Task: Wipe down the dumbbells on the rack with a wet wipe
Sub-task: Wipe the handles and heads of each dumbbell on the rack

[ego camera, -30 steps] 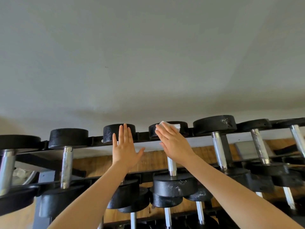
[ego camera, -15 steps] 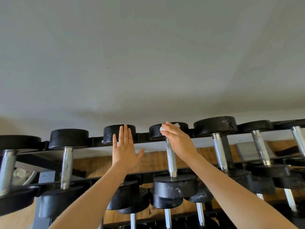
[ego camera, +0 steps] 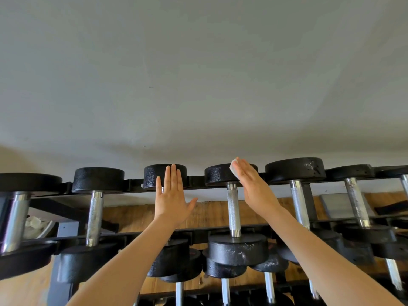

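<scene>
The wet wipe (ego camera: pixel 233 168) sits under my right hand (ego camera: pixel 257 191), its white corner showing at my fingertips, pressed against the far head of the dumbbell (ego camera: pixel 231 208) in the middle of the rack's (ego camera: pixel 132 183) top rail. My right fingers (ego camera: pixel 244 171) are straight and flat, pressing the wipe to the black head, not curled round it. My left hand (ego camera: pixel 173 200) is flat too, fingers released and spread, resting against the head of the neighbouring dumbbell (ego camera: pixel 164 176) to steady me. To do this head well, I judge I should keep the wipe flat under my palm, sweep round the curved face and its rim, then run down the knurled handle to the near head. Pressing too lightly, the wipe could slip out.
</scene>
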The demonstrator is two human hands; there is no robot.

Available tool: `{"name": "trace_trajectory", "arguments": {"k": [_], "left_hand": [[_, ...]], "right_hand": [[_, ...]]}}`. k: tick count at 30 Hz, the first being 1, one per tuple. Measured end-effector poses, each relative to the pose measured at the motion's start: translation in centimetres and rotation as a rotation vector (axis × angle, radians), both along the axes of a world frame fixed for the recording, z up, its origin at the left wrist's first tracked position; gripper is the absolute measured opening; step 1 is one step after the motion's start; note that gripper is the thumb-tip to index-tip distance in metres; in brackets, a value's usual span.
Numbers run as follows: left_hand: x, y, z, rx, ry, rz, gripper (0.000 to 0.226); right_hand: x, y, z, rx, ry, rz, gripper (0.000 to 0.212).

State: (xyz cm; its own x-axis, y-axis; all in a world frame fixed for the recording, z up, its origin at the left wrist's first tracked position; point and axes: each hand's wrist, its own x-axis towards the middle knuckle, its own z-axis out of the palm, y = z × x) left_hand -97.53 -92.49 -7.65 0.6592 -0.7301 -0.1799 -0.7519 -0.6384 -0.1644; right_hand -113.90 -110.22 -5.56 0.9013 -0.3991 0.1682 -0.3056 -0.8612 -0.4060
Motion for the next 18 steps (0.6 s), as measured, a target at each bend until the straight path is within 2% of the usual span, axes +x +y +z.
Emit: {"name": "trace_trajectory", "arguments": {"k": [4,8,13,15,18], "left_hand": [[0.0,-0.1,0.0,-0.001,-0.004,0.008,0.093],[-0.1,-0.2,0.0,0.002,-0.010,0.012,0.094],[-0.1,-0.2,0.0,0.009,-0.016,0.011,0.094],[-0.1,-0.1,-0.1,0.005,-0.017,0.006,0.093],[0.0,0.0,-0.1,0.002,-0.015,0.001,0.093]], "right_hand": [[-0.1,-0.8,0.3,-0.114,-0.029,0.036,0.088],[1.4,-0.6,0.4,-0.235,0.038,0.120,0.071],[3.6,0.7,0.5,-0.311,0.141,0.269,0.059],[3.3,0.4,0.7,-0.332,0.119,0.230,0.062],[0.9,-0.4,0.5,-0.277,0.021,0.058,0.062]]}}
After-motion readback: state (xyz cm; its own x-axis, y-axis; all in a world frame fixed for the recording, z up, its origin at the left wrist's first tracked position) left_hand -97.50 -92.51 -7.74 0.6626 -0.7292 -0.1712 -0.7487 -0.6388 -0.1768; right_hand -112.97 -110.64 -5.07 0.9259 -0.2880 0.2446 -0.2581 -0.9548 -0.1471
